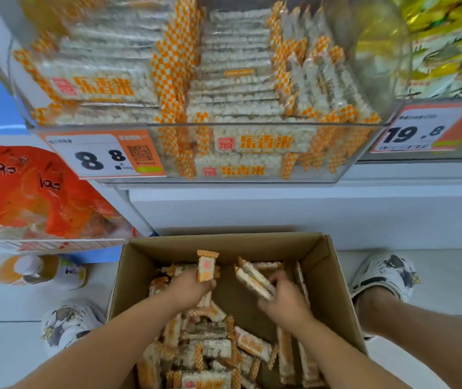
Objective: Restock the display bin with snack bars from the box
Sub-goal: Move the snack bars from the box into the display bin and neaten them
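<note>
An open cardboard box (333,279) on the floor holds several loose snack bars (213,346) in white and orange checked wrappers. Inside the box, my left hand (189,290) grips one snack bar (207,266) that stands upright. My right hand (286,300) grips a small stack of bars (253,277) lying at a slant. Above, the clear display bin (252,124) is packed with rows of the same bars, some flat and some on edge.
A price tag (103,155) hangs on the bin's front left, another price tag (418,130) on the neighbouring bin of yellow packets (434,43). Orange bags (27,192) and bottles (27,269) sit at the left. My feet in patterned shoes (384,273) flank the box.
</note>
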